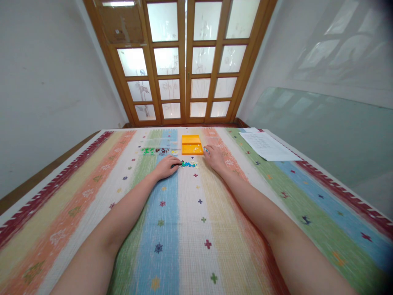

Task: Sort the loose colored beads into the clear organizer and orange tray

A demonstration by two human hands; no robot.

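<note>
Glazed doors (pixel 189 69) face your striped table (pixel 166 237). Near its far edge, your left hand (pixel 167 167) pinches a dark item (pixel 176 165) by blue pieces (pixel 188 165); your right hand (pixel 215 157), grip unclear, is beside the orange box (pixel 190 139).

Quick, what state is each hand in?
Left hand: closed on a thin dark tool.
Right hand: curled beside the orange box; grip can't be told.
</note>
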